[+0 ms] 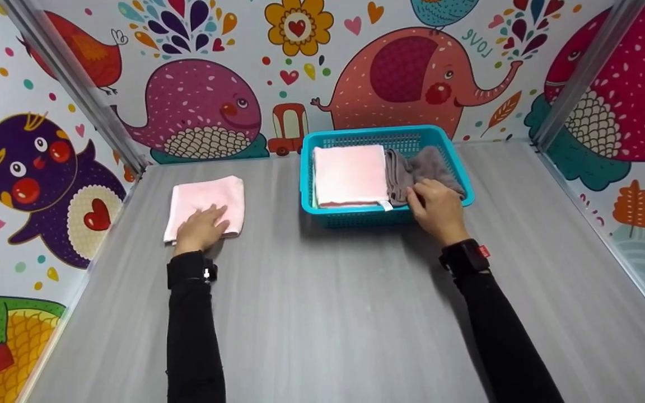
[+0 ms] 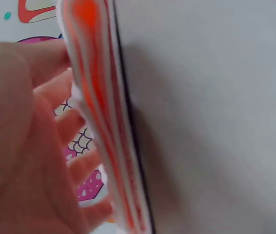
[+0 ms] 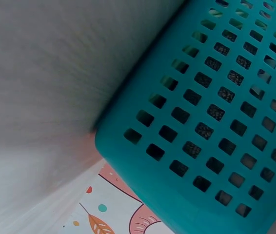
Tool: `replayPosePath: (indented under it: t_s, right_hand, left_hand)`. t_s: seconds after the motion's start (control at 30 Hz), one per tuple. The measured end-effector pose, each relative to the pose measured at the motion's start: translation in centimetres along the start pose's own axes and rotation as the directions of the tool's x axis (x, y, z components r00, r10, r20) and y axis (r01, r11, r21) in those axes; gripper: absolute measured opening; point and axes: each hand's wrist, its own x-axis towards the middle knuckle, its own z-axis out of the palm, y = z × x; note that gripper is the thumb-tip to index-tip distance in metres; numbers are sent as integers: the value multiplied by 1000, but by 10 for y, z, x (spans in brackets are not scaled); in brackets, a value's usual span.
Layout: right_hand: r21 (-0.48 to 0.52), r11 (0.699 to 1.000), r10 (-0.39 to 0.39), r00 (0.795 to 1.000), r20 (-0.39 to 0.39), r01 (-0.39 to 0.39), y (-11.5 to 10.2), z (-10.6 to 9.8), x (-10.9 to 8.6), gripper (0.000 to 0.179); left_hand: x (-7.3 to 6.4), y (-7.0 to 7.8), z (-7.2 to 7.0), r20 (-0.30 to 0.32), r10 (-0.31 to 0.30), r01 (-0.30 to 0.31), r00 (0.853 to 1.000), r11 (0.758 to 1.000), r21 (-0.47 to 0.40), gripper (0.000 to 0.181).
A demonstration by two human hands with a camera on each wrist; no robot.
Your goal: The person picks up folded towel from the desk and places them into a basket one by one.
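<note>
A folded pink towel (image 1: pixel 210 193) lies on the grey table at the left. My left hand (image 1: pixel 202 229) rests on it with fingers spread and fairly straight; the left wrist view shows its stacked layers edge-on beside the fingers. At the back stands a teal plastic basket (image 1: pixel 345 219), holding another folded pink towel (image 1: pixel 350 173) and, to its right, grey towelling (image 1: pixel 431 162). My right hand (image 1: pixel 440 210) reaches over the basket's front rim and pinches the grey towel with bent fingers. The right wrist view shows mostly the basket's perforated wall (image 3: pixel 143 170); the fingertips are hidden there.
Behind the basket rises a wall panel (image 1: pixel 300 67) printed with cartoon animals, with similar panels on both sides. Metal posts (image 1: pixel 574 84) stand at the back corners. A white tag (image 1: pixel 386 205) hangs over the basket's front rim. The grey tabletop (image 1: pixel 322 313) stretches between my forearms.
</note>
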Motion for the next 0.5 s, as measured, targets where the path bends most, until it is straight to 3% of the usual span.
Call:
replayPosePath:
  t_s: [0.23,0.5]
  right_hand:
    - [8,1000,10,1000,6,-10,0,1,0,36]
    - [1,1000,14,1000,5,-14,0,0,1,36]
  left_hand:
    - [-13,23,0,65,-13,5,998,993,116,63]
    - [-51,67,18,82,68,-86,994,963,253,60]
